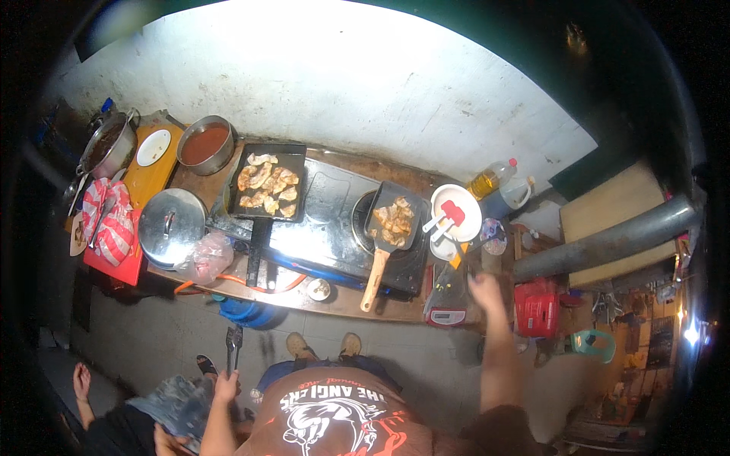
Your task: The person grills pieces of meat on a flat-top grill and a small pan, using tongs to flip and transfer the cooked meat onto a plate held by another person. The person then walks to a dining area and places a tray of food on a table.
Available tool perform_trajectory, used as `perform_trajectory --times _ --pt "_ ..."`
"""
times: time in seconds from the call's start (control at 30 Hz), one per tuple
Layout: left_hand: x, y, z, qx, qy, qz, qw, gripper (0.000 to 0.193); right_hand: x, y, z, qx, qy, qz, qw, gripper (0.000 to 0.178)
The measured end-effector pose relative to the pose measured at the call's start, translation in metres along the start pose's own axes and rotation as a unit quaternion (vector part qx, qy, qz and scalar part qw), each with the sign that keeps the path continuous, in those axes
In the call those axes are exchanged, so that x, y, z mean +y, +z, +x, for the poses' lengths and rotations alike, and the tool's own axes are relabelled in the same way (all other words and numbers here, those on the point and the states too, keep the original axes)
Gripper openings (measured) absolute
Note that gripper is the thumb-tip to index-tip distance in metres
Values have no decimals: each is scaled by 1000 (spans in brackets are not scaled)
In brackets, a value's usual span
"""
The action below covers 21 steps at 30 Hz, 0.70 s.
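My left hand (226,387) is closed around a pair of dark tongs (234,346), held upright in front of the counter. My right hand (487,292) is over the counter's right end, beside a small scale (445,315) and a dark flat thing on it. Its fingers look curled; what they hold, if anything, I cannot make out. Browned meat pieces (395,220) lie in a wooden-handled pan (373,267) on the right burner. A square black pan (299,194) on the stove's left side holds more browned pieces (268,182).
A white plate (473,199) with red-headed utensils (454,212) stands near an oil bottle (492,181). Leftward are a pot of red sauce (225,165), a lidded pot (163,247) and a plastic bag (207,260). At lower left, another person's hand (81,382) shows.
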<state>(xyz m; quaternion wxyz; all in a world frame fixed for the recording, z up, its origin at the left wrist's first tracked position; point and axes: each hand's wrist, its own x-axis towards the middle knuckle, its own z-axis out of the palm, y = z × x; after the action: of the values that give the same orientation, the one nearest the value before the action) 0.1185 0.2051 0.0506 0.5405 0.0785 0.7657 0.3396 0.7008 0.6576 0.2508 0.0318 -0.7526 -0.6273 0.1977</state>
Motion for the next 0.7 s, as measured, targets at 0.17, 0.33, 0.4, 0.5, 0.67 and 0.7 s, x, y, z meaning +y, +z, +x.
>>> perform_trajectory --times 0.17,0.33,0.4,0.5,0.67,0.7 --pt "37 45 -57 11 2 -36 999 28 79 103 -41 97 138 16 986 40" --pt "104 101 -122 -111 18 -87 990 34 97 138 -38 83 114 -3 990 39" --pt "131 127 -139 -152 37 -112 981 33 101 143 -34 102 64 8 993 36" --pt "169 162 -149 -219 91 -96 967 31 101 139 -29 157 -17 50 986 30" --pt "219 225 -156 -253 166 -63 951 44 51 102 -58 27 -66 234 970 19" --pt "227 241 -157 -263 171 -45 948 52 25 101 -72 -48 -97 342 933 17"
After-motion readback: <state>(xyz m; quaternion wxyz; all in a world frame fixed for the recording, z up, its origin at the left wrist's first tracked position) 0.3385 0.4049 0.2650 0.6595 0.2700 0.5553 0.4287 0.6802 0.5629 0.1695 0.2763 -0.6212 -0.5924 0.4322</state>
